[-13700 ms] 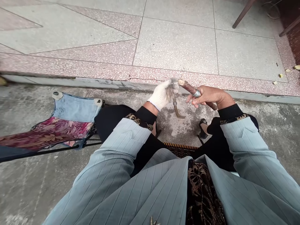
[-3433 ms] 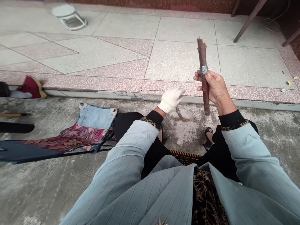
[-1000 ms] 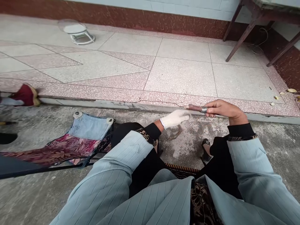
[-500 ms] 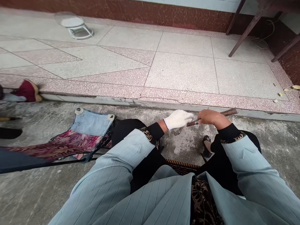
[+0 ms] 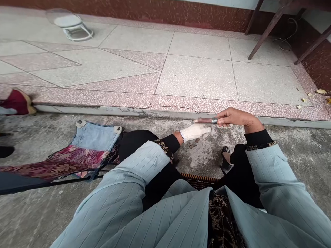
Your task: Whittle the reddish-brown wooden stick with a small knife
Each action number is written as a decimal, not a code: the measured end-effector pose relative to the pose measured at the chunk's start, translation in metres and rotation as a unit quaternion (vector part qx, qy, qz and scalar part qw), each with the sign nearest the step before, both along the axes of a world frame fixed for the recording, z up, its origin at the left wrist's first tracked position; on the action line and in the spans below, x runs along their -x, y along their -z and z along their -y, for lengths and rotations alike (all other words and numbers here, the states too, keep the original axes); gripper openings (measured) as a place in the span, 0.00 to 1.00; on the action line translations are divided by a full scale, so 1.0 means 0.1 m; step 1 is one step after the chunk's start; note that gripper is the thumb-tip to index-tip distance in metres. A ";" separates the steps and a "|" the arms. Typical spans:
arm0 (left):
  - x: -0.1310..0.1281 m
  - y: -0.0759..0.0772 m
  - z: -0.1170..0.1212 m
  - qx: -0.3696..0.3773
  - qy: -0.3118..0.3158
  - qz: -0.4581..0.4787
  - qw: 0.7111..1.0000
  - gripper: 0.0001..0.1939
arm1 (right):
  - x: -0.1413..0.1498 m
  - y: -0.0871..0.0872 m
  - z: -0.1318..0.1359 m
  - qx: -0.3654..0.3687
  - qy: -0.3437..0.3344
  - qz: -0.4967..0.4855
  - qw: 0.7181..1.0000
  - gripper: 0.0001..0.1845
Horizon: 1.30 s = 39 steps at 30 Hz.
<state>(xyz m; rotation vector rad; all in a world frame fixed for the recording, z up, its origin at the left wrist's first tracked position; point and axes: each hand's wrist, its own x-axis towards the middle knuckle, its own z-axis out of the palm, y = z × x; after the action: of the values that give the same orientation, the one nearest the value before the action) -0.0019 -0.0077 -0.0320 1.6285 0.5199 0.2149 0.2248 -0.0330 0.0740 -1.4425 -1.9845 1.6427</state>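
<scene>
My bare right hand (image 5: 239, 117) grips a short brown stick (image 5: 204, 120) held level, its free end pointing left. A band of silver wire (image 5: 214, 120) is wound around the stick just beyond my fingers. My left hand (image 5: 196, 132), in a white knit glove, sits just below the stick's free end with its fingers together. A curved, rusty metal piece (image 5: 193, 143) hangs beneath the glove, which seems to hold it; the grip itself is hidden. Both hands hover over the concrete ground between my knees.
A folding stool with a denim and floral cloth seat (image 5: 77, 151) stands at my left. A raised tiled floor's edge (image 5: 144, 111) runs across ahead. A white stand (image 5: 71, 27) sits far left; wooden table legs (image 5: 266, 31) far right. A red shoe (image 5: 19, 103) lies at the left edge.
My right hand has turned the stick from slanting up to the right to lying level with its end pointing left. The gloved left hand has dropped slightly beneath it.
</scene>
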 end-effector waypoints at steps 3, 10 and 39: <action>-0.02 0.00 0.03 0.010 0.015 -0.018 1.000 0.19 | 0.03 0.01 -0.04 -0.029 0.080 0.037 0.996 0.16; -0.04 -0.15 0.00 -0.211 0.040 -0.101 0.971 0.16 | 0.16 0.23 -0.15 -0.140 0.076 0.386 0.909 0.14; -0.03 -0.31 0.04 -0.182 0.058 -0.114 0.975 0.12 | 0.19 0.30 -0.11 -0.127 -0.046 0.499 0.856 0.17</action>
<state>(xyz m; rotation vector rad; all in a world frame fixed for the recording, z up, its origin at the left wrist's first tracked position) 0.0011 -0.0114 -0.0007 2.0504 0.5814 0.0355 0.2057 -0.0225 0.0445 -2.3843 -2.6120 0.5524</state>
